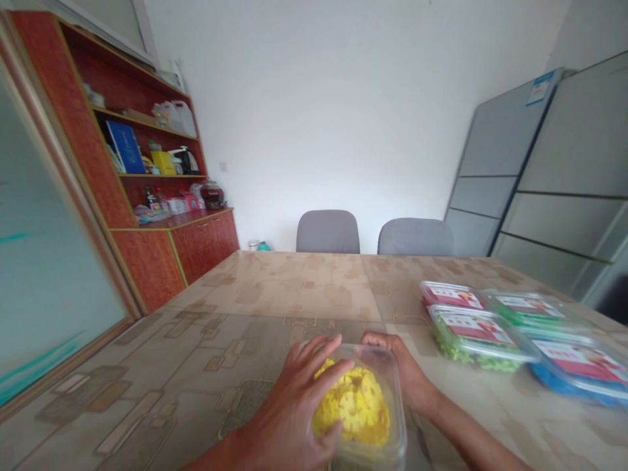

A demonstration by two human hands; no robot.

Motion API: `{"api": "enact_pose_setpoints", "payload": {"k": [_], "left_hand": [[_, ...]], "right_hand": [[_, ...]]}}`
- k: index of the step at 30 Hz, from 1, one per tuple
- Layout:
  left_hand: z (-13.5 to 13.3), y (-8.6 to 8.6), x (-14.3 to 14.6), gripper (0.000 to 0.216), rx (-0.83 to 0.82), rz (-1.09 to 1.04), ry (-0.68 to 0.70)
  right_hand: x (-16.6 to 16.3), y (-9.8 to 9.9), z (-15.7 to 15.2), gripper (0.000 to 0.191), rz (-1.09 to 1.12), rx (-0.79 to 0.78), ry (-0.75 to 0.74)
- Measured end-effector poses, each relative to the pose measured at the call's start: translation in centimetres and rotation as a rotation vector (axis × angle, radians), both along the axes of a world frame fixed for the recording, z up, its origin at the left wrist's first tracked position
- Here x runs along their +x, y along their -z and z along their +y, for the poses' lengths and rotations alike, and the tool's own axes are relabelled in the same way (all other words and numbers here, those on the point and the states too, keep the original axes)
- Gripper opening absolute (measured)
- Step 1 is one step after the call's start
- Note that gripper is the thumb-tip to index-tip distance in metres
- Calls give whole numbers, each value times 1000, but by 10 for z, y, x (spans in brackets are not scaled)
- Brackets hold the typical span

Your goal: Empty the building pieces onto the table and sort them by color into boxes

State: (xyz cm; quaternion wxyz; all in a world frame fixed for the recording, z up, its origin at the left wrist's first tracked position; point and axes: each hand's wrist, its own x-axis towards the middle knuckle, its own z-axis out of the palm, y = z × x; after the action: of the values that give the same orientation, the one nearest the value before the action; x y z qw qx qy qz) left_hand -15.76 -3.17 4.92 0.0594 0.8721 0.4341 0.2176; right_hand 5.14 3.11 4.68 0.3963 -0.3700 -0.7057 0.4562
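- Head view: a clear rectangular plastic box of yellow pieces sits between both hands.
- Left hand: fingers spread apart over the box's left side; contact unclear.
- Right hand: clamped on the box's far right corner.
- Brown patterned table extends beyond the box.
- Four label-topped clear plastic containers: right of the box.

2 gry chairs, wht wall.

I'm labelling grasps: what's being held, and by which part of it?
A clear plastic container of yellow pieces: right hand at its far right corner, left hand spread over its left side and top.
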Motion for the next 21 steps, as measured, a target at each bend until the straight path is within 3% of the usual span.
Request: {"api": "enact_pose_setpoints", "payload": {"k": [4, 11, 17, 21], "left_hand": [[0, 2, 3, 73, -28, -79, -31], [4, 2, 2, 73, -78, -40, -54], [3, 15, -3, 82, 82, 52, 18], [13, 9, -8, 71, 134, -92, -32]], "right_hand": [[1, 2, 2, 47, -30, -26, -21], [2, 13, 5, 25, -41, 65, -171], [-1, 12, 2, 20, -95, 147, -110], [0, 14, 7, 27, -196, 185, -34]]}}
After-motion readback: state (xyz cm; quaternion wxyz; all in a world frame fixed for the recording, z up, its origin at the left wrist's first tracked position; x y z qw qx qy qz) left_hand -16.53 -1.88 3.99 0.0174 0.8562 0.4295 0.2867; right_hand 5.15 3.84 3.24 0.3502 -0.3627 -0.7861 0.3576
